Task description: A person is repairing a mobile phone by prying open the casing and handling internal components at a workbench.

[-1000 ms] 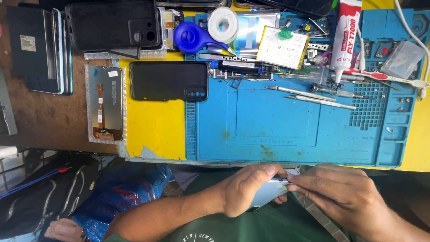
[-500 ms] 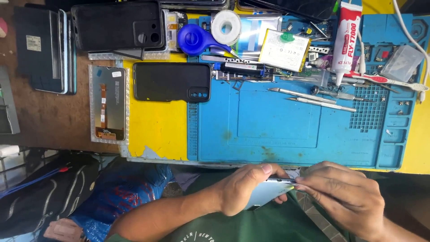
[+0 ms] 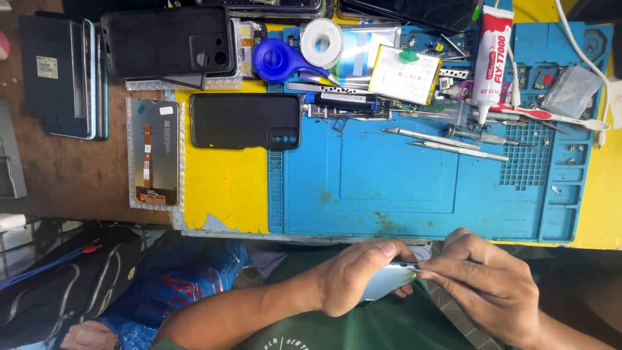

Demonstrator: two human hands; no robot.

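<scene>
My left hand grips a pale silver-blue phone below the near edge of the blue work mat, over my lap. My right hand pinches at the phone's top edge with its fingertips; whether it holds a small tool there I cannot tell. Most of the phone is hidden under my left fingers. Both hands are off the bench, in front of its edge.
On the mat lie metal tweezers, a glue tube, a battery, a tape roll and a blue dispenser. A black phone case, a display panel and stacked phones sit left.
The camera view shifted slightly down. My right fingers have slid a little along the phone's upper edge; my left hand keeps its grip in the same place.
</scene>
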